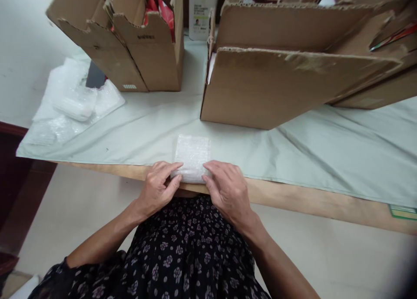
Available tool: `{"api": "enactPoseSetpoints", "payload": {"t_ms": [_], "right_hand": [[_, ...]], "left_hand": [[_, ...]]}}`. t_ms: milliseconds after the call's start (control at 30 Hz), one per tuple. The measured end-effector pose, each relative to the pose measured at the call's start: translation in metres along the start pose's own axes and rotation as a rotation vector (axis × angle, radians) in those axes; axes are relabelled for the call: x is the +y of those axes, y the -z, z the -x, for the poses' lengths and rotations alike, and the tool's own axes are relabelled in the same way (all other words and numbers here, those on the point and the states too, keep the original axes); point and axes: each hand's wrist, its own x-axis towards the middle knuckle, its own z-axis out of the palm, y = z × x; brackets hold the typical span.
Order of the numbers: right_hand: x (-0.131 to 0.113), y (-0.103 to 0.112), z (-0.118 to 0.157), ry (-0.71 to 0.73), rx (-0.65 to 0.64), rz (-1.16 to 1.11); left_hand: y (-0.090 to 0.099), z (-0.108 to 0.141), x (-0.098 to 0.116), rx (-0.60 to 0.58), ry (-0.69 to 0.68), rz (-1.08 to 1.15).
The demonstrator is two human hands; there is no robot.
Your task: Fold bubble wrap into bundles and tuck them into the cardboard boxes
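Note:
A flat, squarish package wrapped in bubble wrap (193, 156) lies at the front edge of the cloth-covered table. My left hand (159, 184) grips its near left corner between thumb and fingers. At the near right corner, my right hand (227, 186) holds it the same way. The layers of plastic blur whatever is inside the wrap.
Cardboard boxes (241, 88) stand along the back, some with red packets inside. A white bottle (201, 17) sits between them. To the left lies a pile of bubble wrap (70, 99). A pale green cloth (146, 121) covers the table up to its wooden edge (293, 199).

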Motion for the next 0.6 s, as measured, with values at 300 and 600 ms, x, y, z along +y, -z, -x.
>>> {"api": "enactPoseSetpoints", "payload": {"t_ms": [300,600], "right_hand": [[0.004,-0.019,0.002,0.156,-0.185,0.169],[0.008,-0.007,0.005,-0.035,-0.207,-0.11]], "left_hand": [[-0.007,-0.001,-0.005,0.024,0.022,-0.074],[0.003,0.002,-0.002,-0.059,-0.046,0.022]]}}
